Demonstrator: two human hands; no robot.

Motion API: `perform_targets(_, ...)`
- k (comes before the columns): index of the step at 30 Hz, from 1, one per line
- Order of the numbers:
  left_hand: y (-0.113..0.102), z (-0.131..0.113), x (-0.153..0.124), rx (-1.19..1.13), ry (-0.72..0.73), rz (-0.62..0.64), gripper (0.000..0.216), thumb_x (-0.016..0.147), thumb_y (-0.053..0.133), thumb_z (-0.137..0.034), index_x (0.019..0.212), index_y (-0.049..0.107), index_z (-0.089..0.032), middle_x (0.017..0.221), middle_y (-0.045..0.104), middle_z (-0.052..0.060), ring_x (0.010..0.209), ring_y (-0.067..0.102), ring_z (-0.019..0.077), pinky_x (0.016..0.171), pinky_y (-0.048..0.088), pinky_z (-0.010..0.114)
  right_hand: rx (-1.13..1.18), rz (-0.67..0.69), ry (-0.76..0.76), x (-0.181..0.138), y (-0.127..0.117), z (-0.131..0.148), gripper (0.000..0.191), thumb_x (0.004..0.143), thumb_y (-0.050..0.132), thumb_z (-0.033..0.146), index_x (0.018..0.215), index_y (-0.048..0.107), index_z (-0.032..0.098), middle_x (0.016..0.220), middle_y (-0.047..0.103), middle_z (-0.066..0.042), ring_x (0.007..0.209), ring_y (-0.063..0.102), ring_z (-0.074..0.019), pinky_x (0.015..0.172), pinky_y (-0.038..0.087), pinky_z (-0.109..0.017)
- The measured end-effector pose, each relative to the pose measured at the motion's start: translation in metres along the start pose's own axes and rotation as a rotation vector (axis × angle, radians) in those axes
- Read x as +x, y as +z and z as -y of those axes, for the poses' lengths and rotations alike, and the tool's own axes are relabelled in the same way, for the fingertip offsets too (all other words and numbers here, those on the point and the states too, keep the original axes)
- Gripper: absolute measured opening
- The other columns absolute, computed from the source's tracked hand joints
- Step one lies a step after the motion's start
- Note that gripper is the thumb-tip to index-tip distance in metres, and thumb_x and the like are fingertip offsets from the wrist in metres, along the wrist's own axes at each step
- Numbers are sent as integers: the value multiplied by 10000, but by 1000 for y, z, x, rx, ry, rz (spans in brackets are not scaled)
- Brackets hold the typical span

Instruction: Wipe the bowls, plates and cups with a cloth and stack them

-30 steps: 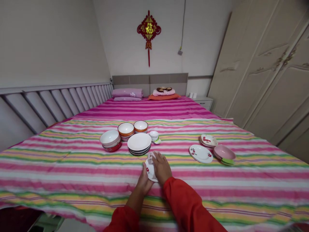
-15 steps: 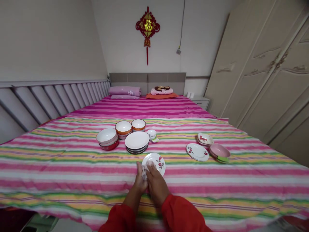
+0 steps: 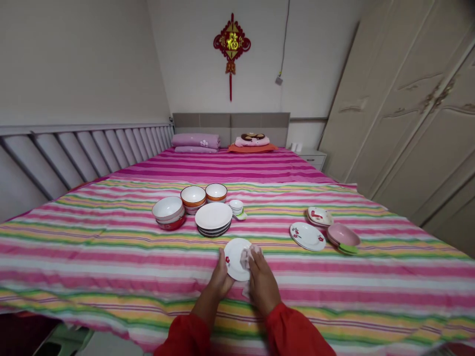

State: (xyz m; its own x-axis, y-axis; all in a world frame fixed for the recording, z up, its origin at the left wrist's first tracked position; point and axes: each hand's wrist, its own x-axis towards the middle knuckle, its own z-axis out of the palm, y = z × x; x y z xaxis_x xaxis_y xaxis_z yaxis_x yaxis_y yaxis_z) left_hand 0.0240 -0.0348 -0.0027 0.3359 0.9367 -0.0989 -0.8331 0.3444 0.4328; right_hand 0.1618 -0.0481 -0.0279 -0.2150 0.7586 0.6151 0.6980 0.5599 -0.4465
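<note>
A small white plate [image 3: 234,252] with red flowers is gripped at its lower left rim by my left hand [image 3: 220,279], thumb along the edge. My right hand [image 3: 262,282] is closed on a pale crumpled cloth [image 3: 246,256] and presses it on the right side of the plate; part of the cloth hangs below the fingers. Just beyond stands a stack of white plates with dark undersides [image 3: 213,216]. To the right lie flowered plates [image 3: 307,236], apart from both hands.
Left of the stack stand bowls [image 3: 168,208] and orange-rimmed bowls [image 3: 193,195]. Small white dishes [image 3: 236,205] sit behind. Patterned bowls [image 3: 319,216] and pink bowls with a green part [image 3: 343,234] are at right. A striped sheet [image 3: 122,247] covers the bed; a railing [image 3: 107,148] runs along the left.
My right hand has moved the cloth from the plate's left part to its right side. The plate has turned, its flowers now showing at the left. The view has shifted slightly.
</note>
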Motion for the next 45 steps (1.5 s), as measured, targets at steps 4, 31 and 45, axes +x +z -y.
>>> perform_targets(4, 2, -4, -4, 16, -42, -97, 704, 887, 333, -612, 1315, 513, -84, 1187, 647, 195, 1190, 554, 286, 1078, 348, 445, 44, 113, -66, -12, 8, 25, 619, 766, 450, 21, 1375, 474, 134, 1480, 377, -115, 1409, 252, -270, 1122, 329, -470)
perform_targets(31, -7, -5, -1, 1, 12, -43, 652, 915, 356, -547, 1314, 507, -54, 1143, 669, 193, 1182, 560, 269, 1074, 350, 411, -121, 242, -198, 6, -13, 18, 534, 795, 467, 65, 1303, 545, 207, 1391, 501, -105, 1331, 395, -286, 1069, 342, -506)
perform_targets(45, -6, -10, -3, 65, 39, -134, 690, 863, 355, -639, 1454, 292, -288, 1500, 345, 130, 1359, 342, 260, 1043, 338, 484, 1023, -187, 648, 75, -59, 14, 320, 745, 653, 378, 959, 643, 140, 817, 694, -38, 731, 644, -190, 666, 516, -290)
